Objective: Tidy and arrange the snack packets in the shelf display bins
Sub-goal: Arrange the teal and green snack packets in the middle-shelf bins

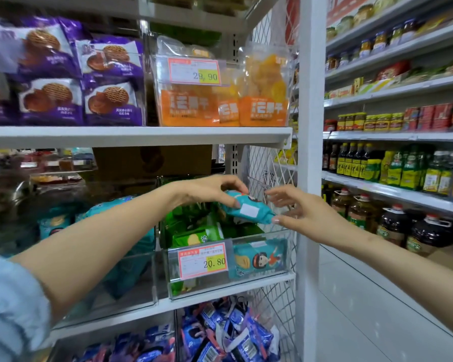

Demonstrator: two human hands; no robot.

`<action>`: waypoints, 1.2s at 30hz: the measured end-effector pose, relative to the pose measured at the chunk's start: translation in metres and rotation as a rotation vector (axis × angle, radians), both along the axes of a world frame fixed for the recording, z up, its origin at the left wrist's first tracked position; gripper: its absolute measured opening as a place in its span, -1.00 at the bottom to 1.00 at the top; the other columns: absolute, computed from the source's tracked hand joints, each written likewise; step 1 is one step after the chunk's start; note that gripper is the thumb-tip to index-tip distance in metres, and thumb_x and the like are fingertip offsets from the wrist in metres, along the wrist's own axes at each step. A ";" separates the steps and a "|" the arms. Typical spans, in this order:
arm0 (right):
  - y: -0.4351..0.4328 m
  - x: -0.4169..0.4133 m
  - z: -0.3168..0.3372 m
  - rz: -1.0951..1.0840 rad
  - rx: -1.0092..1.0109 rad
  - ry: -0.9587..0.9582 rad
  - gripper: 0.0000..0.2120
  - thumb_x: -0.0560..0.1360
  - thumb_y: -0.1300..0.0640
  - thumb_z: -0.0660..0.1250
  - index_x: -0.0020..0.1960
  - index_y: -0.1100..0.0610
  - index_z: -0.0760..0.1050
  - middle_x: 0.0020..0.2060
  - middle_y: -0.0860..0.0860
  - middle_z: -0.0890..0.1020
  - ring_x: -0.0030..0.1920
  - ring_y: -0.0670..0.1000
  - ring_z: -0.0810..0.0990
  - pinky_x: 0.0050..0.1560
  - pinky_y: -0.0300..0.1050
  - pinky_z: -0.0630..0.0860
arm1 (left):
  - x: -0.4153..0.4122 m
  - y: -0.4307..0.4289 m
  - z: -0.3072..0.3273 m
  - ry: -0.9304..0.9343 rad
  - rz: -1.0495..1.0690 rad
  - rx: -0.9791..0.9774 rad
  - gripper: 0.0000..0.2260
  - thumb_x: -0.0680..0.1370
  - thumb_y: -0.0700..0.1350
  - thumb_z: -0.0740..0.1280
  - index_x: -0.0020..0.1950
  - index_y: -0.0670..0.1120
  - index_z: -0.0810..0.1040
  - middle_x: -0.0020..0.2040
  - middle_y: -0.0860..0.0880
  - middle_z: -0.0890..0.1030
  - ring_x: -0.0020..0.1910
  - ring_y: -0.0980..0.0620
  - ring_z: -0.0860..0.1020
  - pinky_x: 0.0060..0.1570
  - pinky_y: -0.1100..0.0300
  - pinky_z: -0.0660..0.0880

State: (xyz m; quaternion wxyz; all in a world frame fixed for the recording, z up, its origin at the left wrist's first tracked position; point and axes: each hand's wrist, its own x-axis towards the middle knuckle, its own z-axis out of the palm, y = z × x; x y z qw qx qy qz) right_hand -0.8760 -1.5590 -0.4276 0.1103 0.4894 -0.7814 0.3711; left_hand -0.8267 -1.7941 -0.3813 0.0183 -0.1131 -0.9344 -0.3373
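My left hand (209, 190) grips a teal snack packet (249, 209) with a white label, holding it above the clear display bin (272, 233) on the middle shelf. My right hand (301, 212) reaches in from the right with fingers spread, its thumb tip touching the packet's right end. Inside the bin lie green snack packets (191, 228), and another teal packet (259, 258) with a cartoon figure stands against the bin's front wall. A price tag (203, 261) reading 20.80 hangs on the bin front.
More teal packets (107, 207) fill the clear bin to the left. Orange dried-fruit bags (266, 87) and purple biscuit packs (107, 90) sit on the shelf above, blue packets (220, 333) below. A white upright post (310, 152) and wire mesh (272, 168) bound the shelf's right side; bottles line the aisle shelves beyond.
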 end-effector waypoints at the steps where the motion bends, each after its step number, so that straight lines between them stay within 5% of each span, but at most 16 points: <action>1: -0.004 0.000 0.000 0.007 0.012 -0.005 -0.55 0.45 0.08 0.41 0.26 -0.17 0.34 0.19 -0.15 0.50 0.20 -0.18 0.47 0.22 -0.20 0.46 | 0.003 0.001 0.003 0.021 -0.011 0.059 -0.66 0.37 -0.09 0.41 0.13 -0.01 0.48 0.11 0.03 0.49 0.05 0.12 0.48 -0.04 0.36 0.48; 4: -0.012 0.000 0.002 0.019 -0.005 -0.075 -0.48 0.44 -0.02 0.40 0.34 -0.13 0.30 0.26 -0.10 0.48 0.25 -0.11 0.45 0.28 -0.13 0.41 | 0.008 0.004 0.006 0.038 -0.055 0.183 -0.67 0.36 -0.11 0.40 0.11 -0.03 0.51 0.11 -0.01 0.51 0.06 0.09 0.50 -0.03 0.32 0.49; 10: -0.005 0.002 0.007 -0.029 -0.089 -0.106 -0.58 0.39 0.04 0.47 0.16 -0.20 0.40 0.06 -0.10 0.56 0.04 -0.13 0.57 0.04 -0.15 0.56 | 0.006 0.008 -0.003 0.029 -0.067 0.258 -0.57 0.40 -0.19 0.46 0.22 -0.06 0.45 0.23 -0.06 0.47 0.16 0.08 0.49 0.12 0.25 0.49; 17: 0.018 0.009 0.005 -0.137 -0.119 0.158 -0.63 0.38 0.02 0.46 0.14 -0.15 0.44 0.07 -0.14 0.52 0.08 -0.23 0.49 -0.04 -0.28 0.53 | -0.011 0.020 -0.028 -0.357 -0.038 -0.022 -0.55 0.54 -0.05 0.32 0.37 -0.05 0.25 0.25 -0.01 0.49 0.15 0.08 0.54 0.14 0.20 0.52; 20: 0.027 0.004 0.004 -0.145 -0.157 0.129 -0.60 0.38 0.04 0.47 0.17 -0.13 0.45 0.09 -0.14 0.52 0.11 -0.27 0.46 -0.06 -0.37 0.51 | -0.022 0.028 -0.038 -0.416 -0.022 -0.156 -0.46 0.52 0.11 0.32 0.41 -0.08 0.29 0.33 -0.06 0.47 0.22 0.03 0.51 0.26 0.10 0.45; 29: 0.042 -0.001 -0.005 -0.104 -0.187 -0.001 -0.59 0.38 0.05 0.47 0.12 -0.25 0.41 0.06 -0.25 0.50 0.12 -0.40 0.41 -0.13 -0.46 0.48 | -0.033 0.038 -0.044 -0.514 0.018 -0.385 -0.32 0.50 0.16 0.32 0.50 -0.07 0.15 0.46 -0.07 0.29 0.40 -0.04 0.32 0.39 0.03 0.28; 36: 0.043 -0.003 -0.010 -0.104 -0.171 -0.025 -0.58 0.37 -0.02 0.46 0.15 -0.27 0.39 0.06 -0.18 0.53 0.10 -0.23 0.51 -0.04 -0.19 0.60 | -0.031 0.042 -0.043 -0.674 -0.009 -0.181 -0.58 0.62 -0.06 0.16 0.44 -0.15 0.20 0.39 -0.15 0.40 0.14 0.01 0.53 0.09 0.25 0.48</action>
